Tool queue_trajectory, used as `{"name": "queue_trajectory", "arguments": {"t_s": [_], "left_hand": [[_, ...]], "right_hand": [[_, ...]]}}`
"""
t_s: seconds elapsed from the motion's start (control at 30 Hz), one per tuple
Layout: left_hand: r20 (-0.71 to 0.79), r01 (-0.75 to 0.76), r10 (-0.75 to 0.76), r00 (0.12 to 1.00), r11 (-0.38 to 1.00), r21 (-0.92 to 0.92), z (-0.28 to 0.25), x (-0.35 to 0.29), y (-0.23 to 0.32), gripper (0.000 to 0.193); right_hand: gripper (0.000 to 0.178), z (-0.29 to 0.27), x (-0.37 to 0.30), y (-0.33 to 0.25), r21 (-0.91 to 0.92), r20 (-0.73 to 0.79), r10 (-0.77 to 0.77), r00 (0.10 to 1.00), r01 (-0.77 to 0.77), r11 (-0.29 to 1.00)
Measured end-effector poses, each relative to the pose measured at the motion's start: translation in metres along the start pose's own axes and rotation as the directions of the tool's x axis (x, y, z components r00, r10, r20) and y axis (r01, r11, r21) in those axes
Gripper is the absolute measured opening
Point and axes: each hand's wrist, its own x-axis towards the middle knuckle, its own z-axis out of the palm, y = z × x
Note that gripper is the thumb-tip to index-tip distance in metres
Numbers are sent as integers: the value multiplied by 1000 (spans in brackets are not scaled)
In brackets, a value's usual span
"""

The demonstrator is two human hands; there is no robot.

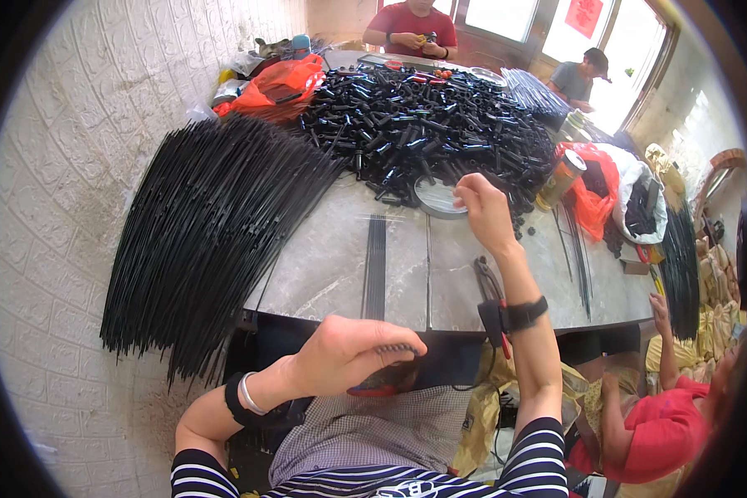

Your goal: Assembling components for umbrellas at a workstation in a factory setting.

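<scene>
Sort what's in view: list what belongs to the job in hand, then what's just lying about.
Likely part of the job:
dark bundle in the left hand
round dish by the right hand
row of thin black rods
large black rod stack

Apparently lying about:
pliers
orange-red plastic bag
white bag
cylindrical container

A bumpy white wall is on the left, a person in a red shirt and a person in a dark cap are at the back near bright windows, and yellow sacks sit on the right.
</scene>
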Motion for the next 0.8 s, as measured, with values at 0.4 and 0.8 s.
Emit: {"name": "queue_trajectory", "arguments": {"t_s": [0.4,0.8], "left_hand": [[-132,-71,74,988,997,29,8,-1,-8,21],[-123,-56,60,991,998,31,9,-3,-4,22]], "right_hand": [[21,-33,-162,-151,-272,110,-559,822,565,779],[27,-32,-171,-155,-422,117,-599,792,585,692]]}}
